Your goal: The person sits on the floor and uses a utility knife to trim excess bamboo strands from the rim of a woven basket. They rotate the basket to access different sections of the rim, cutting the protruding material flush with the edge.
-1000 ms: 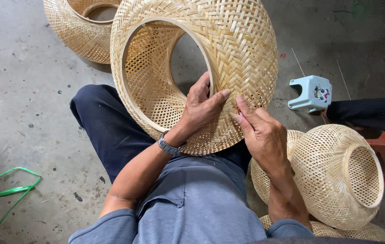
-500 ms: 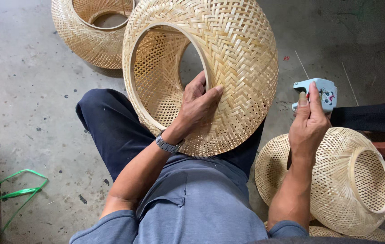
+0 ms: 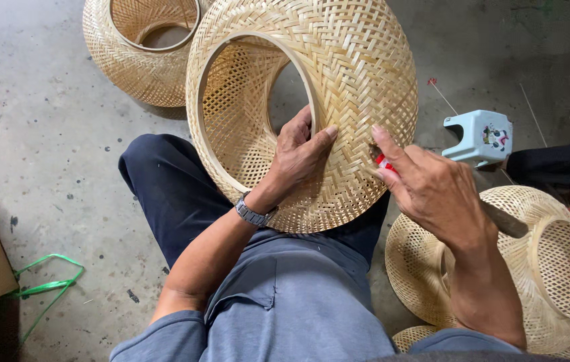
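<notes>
A large woven bamboo shade (image 3: 338, 87) rests tilted on the seated person's lap, its open round rim facing up and to the left. The left hand (image 3: 298, 151) lies on the weave just right of the rim, fingers spread, thumb hooked over the rim's edge, steadying it. The right hand (image 3: 432, 191) is closed on a small red-tipped tool (image 3: 383, 163), its tip touching the weave at the shade's right flank; what kind of tool it is cannot be told. The shade looks light and springy, thin strips that would crush or splinter under a hard squeeze, so the stiff hoop rim seems the safest hold. 2 more shades stand on the concrete floor (image 3: 44, 134): 1 behind (image 3: 131, 60), 1 beside the right arm (image 3: 553, 268). A pale blue plastic stool (image 3: 479, 137) sits nearby.
</notes>
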